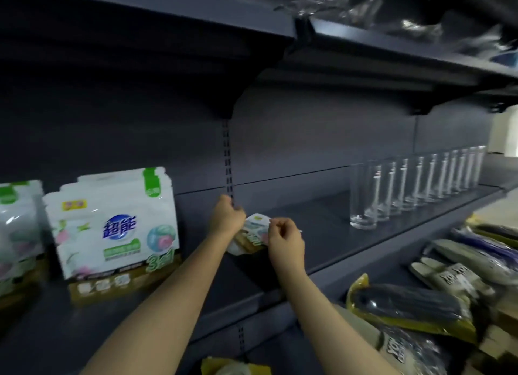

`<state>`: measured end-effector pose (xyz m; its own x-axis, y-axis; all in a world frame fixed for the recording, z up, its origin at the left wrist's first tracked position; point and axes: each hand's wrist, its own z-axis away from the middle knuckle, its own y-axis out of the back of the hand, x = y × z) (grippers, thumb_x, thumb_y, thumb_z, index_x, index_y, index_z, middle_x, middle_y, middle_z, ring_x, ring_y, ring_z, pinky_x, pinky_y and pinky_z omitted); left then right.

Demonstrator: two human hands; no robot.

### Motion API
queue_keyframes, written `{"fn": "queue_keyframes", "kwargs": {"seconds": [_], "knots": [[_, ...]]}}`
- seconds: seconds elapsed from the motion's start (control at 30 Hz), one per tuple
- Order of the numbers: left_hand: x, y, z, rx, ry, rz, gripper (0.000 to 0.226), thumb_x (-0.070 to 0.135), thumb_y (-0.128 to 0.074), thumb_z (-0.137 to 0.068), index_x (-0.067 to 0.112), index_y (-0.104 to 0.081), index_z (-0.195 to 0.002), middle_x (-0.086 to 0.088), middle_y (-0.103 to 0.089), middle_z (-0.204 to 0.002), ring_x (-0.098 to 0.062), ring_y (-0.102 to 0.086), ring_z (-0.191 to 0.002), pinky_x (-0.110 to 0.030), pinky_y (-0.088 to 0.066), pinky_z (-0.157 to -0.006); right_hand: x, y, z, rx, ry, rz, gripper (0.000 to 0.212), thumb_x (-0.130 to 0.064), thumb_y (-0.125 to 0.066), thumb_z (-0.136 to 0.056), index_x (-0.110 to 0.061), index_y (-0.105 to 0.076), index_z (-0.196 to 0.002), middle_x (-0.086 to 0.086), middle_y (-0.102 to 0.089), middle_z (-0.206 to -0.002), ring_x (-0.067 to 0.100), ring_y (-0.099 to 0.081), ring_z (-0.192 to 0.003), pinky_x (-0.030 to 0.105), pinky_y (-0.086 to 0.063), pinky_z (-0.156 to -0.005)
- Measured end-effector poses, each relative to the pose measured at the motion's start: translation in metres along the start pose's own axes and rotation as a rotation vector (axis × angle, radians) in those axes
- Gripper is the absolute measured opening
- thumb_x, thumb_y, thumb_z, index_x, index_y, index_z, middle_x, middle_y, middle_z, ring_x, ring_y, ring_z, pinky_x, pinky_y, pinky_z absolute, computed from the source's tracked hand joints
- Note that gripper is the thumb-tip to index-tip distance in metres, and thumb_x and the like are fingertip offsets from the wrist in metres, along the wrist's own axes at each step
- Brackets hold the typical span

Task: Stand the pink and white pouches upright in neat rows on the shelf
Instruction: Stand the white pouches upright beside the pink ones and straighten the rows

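- far left: white pouch (16, 229) with green top, upright on the dark shelf (350, 234), cut off by the frame edge
- next to it: row of bigger white pouches (112, 223), upright, pink flowers, blue logo, green tag at the top, gold band at the bottom; several stacked one behind another, front one faces the camera
- left hand (227, 216): fingers curled, grips the left top edge of a small pouch (253, 234); hand sits in front of the slotted upright (227, 161) on the back panel
- small pouch: white/green/gold, held between both hands over the shelf, about mid-shelf, tilted; cannot tell if its bottom touches the shelf
- right hand (284, 240): fingers curled, pinches the pouch's right top edge; covers the pouch's right part
- right of hands: row of clear drinking glasses (414, 184), upright, lined along the shelf toward the far right, well apart from the pouch
- lower right, shelf below: bagged slippers (406, 304), dark and pale pairs, lying flat in a pile
- top right, upper shelf: crumpled clear plastic (364, 10), blurred
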<state>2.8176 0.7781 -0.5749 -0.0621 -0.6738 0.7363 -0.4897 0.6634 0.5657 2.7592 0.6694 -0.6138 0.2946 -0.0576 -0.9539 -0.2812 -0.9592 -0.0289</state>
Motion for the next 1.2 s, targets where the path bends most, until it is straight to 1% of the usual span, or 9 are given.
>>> {"fn": "queue_keyframes", "kwargs": {"seconds": [0.2,0.43,0.6,0.7,0.77,0.87,0.97,1.1,1.2], "knots": [[-0.034,-0.025,-0.028,-0.220,0.267,-0.220,0.056,0.039,-0.038,-0.092,0.006,-0.033,-0.138,-0.017,-0.041,-0.142,-0.037,-0.044,-0.126,-0.044,-0.036,-0.106,0.004,0.001,0.000,-0.001,-0.116,0.057,0.031,-0.014,-0.048,-0.091,-0.012,-0.048,-0.122,0.007,-0.060,-0.117,0.020,-0.056,-0.098,0.025,-0.042,-0.077],[-0.022,-0.005,-0.012,-0.156,0.235,-0.022,0.051,0.035,-0.069,-0.076,0.000,-0.055,-0.111,-0.016,-0.061,-0.114,-0.034,-0.060,-0.106,-0.033,-0.049,-0.086,0.004,-0.003,-0.003,0.025,-0.114,0.202,0.042,-0.016,-0.049,-0.091,-0.005,-0.042,-0.131,0.014,-0.053,-0.130,0.028,-0.053,-0.116,0.020,-0.034,-0.078],[-0.003,0.009,0.007,-0.106,0.112,0.285,0.027,0.025,-0.080,-0.066,0.005,-0.068,-0.079,-0.013,-0.073,-0.087,-0.029,-0.070,-0.084,-0.042,-0.057,-0.079,0.009,-0.004,-0.001,0.148,-0.017,0.115,0.056,-0.021,-0.065,-0.085,-0.007,-0.041,-0.133,0.011,-0.046,-0.133,0.025,-0.047,-0.122,0.026,-0.037,-0.096],[0.010,0.024,0.030,-0.021,0.008,0.512,0.012,0.019,-0.075,-0.073,0.020,-0.063,-0.075,-0.007,-0.072,-0.084,-0.026,-0.070,-0.078,-0.043,-0.058,-0.075,0.006,0.000,0.002,0.239,0.030,-0.084,0.080,-0.020,-0.077,-0.075,-0.011,-0.029,-0.139,0.008,-0.034,-0.138,0.022,-0.036,-0.130,0.037,-0.033,-0.110],[0.017,0.037,0.048,0.001,-0.075,0.631,0.011,0.017,-0.070,-0.080,0.023,-0.061,-0.078,-0.005,-0.072,-0.085,-0.020,-0.069,-0.075,-0.036,-0.058,-0.068,0.001,0.005,0.003,0.125,0.028,-0.345,0.085,-0.011,-0.077,-0.075,-0.018,-0.021,-0.139,0.006,-0.037,-0.140,0.019,-0.045,-0.126,0.041,-0.041,-0.106],[0.018,0.059,0.070,0.074,-0.164,0.680,0.012,0.016,-0.065,-0.085,0.026,-0.060,-0.080,0.002,-0.070,-0.081,-0.010,-0.067,-0.070,-0.021,-0.055,-0.057,-0.010,0.011,0.007,-0.174,-0.042,-0.672,0.065,0.000,-0.069,-0.080,-0.022,-0.033,-0.129,0.007,-0.065,-0.118,0.019,-0.069,-0.099,0.042,-0.056,-0.087],[0.008,0.080,0.084,0.019,-0.148,0.752,0.010,0.014,-0.063,-0.086,0.024,-0.063,-0.088,0.002,-0.072,-0.090,-0.012,-0.070,-0.080,-0.026,-0.056,-0.067,-0.020,0.012,0.009,-0.301,-0.014,-0.686,0.051,0.002,-0.066,-0.082,-0.012,-0.043,-0.126,0.008,-0.069,-0.114,0.022,-0.070,-0.098,0.039,-0.059,-0.080],[0.000,0.111,0.095,-0.084,-0.153,0.606,0.020,0.015,-0.063,-0.086,0.024,-0.063,-0.105,0.003,-0.072,-0.102,-0.014,-0.069,-0.095,-0.035,-0.057,-0.082,-0.038,0.003,0.017,-0.370,0.018,-0.607,0.049,-0.003,-0.068,-0.081,-0.016,-0.047,-0.123,0.005,-0.069,-0.116,0.020,-0.070,-0.099,0.040,-0.058,-0.082],[-0.002,0.133,0.103,-0.056,-0.161,0.477,0.027,0.018,-0.064,-0.086,0.029,-0.056,-0.110,0.011,-0.068,-0.106,-0.007,-0.065,-0.097,-0.027,-0.056,-0.080,-0.051,-0.007,0.025,-0.427,0.061,-0.569,0.050,-0.004,-0.069,-0.081,-0.016,-0.047,-0.124,0.004,-0.069,-0.115,0.017,-0.071,-0.096,0.032,-0.060,-0.074]]}}
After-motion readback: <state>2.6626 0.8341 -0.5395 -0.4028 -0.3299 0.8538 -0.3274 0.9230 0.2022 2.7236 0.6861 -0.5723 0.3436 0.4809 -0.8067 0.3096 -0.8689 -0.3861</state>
